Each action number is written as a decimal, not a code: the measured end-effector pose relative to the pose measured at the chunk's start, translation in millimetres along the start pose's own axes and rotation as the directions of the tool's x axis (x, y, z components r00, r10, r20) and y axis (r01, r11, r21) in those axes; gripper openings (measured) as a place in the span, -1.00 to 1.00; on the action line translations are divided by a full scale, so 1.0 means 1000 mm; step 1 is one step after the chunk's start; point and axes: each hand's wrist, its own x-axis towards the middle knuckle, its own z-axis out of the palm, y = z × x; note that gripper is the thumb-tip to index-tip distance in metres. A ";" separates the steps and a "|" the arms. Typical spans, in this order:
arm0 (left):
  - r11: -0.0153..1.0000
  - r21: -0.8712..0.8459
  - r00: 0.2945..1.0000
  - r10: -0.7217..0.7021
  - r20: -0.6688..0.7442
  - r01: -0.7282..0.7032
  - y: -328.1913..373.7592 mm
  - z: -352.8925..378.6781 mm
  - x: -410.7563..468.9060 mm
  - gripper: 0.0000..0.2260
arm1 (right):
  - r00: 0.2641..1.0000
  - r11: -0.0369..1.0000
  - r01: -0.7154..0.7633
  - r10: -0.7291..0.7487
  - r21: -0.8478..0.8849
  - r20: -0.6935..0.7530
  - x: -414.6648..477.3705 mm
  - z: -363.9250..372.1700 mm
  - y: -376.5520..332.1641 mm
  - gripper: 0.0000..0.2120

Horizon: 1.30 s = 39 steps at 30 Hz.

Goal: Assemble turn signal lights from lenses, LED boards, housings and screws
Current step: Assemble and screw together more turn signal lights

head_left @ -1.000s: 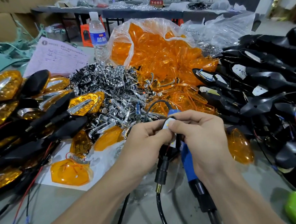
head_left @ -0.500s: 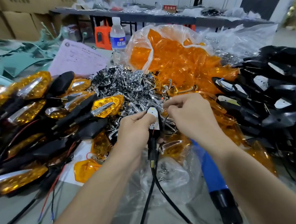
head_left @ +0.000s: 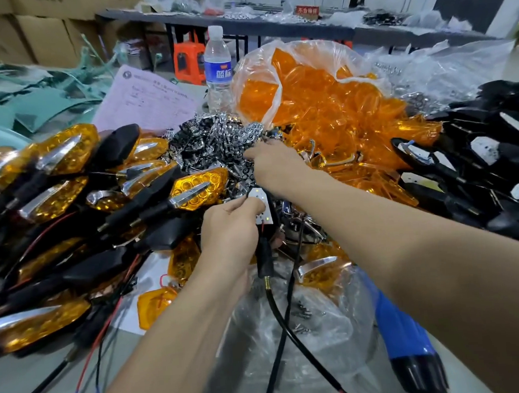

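My left hand (head_left: pixel 228 227) grips a black housing with a white LED board (head_left: pixel 260 204) seated in it; its stem and black cable (head_left: pixel 269 287) hang down below. My right hand (head_left: pixel 276 164) reaches forward into the heap of chrome reflectors (head_left: pixel 214 141), fingers curled among them; whether it holds one is hidden. Orange lenses (head_left: pixel 322 106) spill from a clear bag behind. Black housings with boards (head_left: pixel 489 162) are stacked at the right. Finished amber signals (head_left: pixel 67 185) are piled at the left.
A blue and black electric screwdriver (head_left: pixel 407 345) lies at the lower right under my right forearm. A clear bag of screws (head_left: pixel 306 315) sits in front. A water bottle (head_left: pixel 218 67) and a pink paper sheet (head_left: pixel 150 102) stand behind the piles.
My right hand let go of the board and housing and moved forward into the chrome reflector pile. My left hand kept the housing and lifted it away from the screwdriver.
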 end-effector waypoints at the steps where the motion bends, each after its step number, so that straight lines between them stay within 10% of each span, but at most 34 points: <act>1: 1.000 -0.006 1.000 -0.001 -0.006 0.001 0.001 -0.001 0.000 -0.68 | 0.999 1.000 0.018 -0.018 -0.007 0.026 0.004 0.002 -0.002 -0.55; 14: 1.000 0.001 0.997 0.018 0.080 -0.019 0.000 0.000 -0.005 -0.69 | 0.997 0.993 0.016 -0.006 0.120 -0.081 -0.032 -0.006 0.013 -0.85; 17: 1.000 -0.003 0.997 0.024 0.078 -0.024 0.001 0.000 -0.007 -0.71 | 0.992 0.986 0.027 -0.007 0.164 -0.123 -0.033 -0.002 0.016 -0.53; 21: 1.000 -0.005 0.996 0.029 0.090 -0.028 0.002 0.000 -0.008 -0.73 | 0.967 0.956 0.226 -0.197 -0.189 0.161 -0.024 -0.002 0.010 -0.32; 25: 0.999 -0.007 0.994 0.037 0.099 -0.036 0.003 -0.001 -0.008 -0.70 | 0.983 0.962 0.181 -0.183 -0.206 0.009 -0.028 -0.001 0.007 -0.59; 33: 0.999 0.028 0.993 0.032 0.112 -0.035 -0.002 0.000 -0.007 -0.77 | 0.956 0.769 -0.053 0.223 0.637 -0.190 -0.068 -0.017 0.028 -0.90; 39: 0.996 0.068 0.992 0.042 0.120 -0.051 -0.004 0.002 -0.009 -0.77 | 0.922 0.956 -0.176 0.244 0.234 -0.302 -0.106 -0.024 0.032 -0.81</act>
